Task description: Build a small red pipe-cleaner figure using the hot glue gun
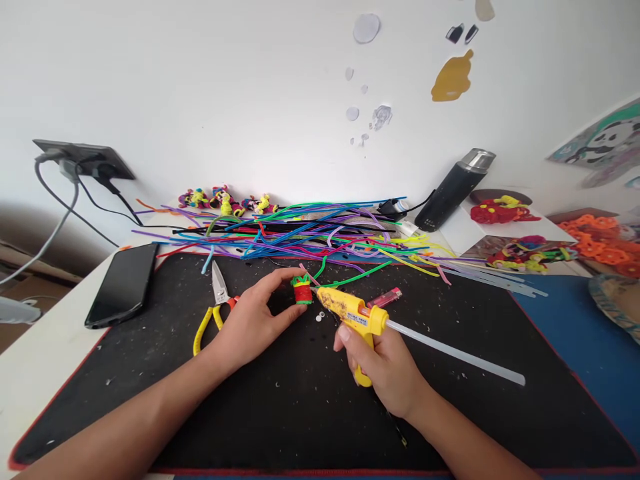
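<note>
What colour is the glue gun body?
Yellow, with brownish smudges near the nozzle; the glue gun, gripped in the right hand, shows clearly in the head view.

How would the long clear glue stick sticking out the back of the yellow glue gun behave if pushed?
The glue stick looks straight and unsupported past the glue gun, so probably fairly stiff, slightly bendy. Thin and translucent, likely light. Loose on the black mat, its round shape would probably roll.

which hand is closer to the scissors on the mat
Left. The left hand lies right beside the scissors, holding a small red piece; the right hand grips the glue gun farther off.
</note>
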Demonstrator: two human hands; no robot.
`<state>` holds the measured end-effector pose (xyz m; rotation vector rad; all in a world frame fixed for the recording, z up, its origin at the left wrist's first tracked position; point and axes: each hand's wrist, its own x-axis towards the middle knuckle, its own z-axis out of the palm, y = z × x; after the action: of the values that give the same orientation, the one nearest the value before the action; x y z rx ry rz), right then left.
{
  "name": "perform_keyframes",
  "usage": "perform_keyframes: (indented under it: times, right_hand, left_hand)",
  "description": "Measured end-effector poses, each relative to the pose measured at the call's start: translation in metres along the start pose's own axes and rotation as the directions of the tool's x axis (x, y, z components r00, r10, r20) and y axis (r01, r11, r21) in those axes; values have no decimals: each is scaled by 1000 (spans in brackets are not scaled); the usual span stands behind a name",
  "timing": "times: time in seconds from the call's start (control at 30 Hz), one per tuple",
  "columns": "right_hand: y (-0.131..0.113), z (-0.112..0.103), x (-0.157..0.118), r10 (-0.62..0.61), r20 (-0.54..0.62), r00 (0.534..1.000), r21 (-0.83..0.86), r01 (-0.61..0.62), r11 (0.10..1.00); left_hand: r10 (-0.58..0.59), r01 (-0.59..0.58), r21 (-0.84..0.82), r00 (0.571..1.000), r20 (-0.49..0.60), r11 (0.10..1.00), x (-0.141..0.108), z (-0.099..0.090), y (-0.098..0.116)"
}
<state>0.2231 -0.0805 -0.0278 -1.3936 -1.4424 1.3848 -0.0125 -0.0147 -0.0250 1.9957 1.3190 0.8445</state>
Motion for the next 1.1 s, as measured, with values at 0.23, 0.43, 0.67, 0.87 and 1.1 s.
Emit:
perform_keyframes:
  times: [0.23,0.43,0.67,0.87,1.1]
  right_hand:
    - [3,0,0,25,3,1000,14,-25,1000]
    - [0,0,0,5,-2,1000,-8,-5,1000]
    - [0,-1,0,28,7,1000,-3,-28,1000]
    - [1,-1,0,38,11,999,-4,-38,999]
    - [0,0,0,25,13,1000,-8,-25,1000]
  left_hand:
    - [-9,10,-7,1000,13,1000,0,0,0]
    - [-7,7,-26,1000,16,1000,0,0,-1]
    - [-13,14,-45,1000,22,999,-1,1,-2]
    - [-20,21,-56,1000,23,998,-1,0,-2]
    - [-9,10,-64,1000,19,998,-1,0,-2]
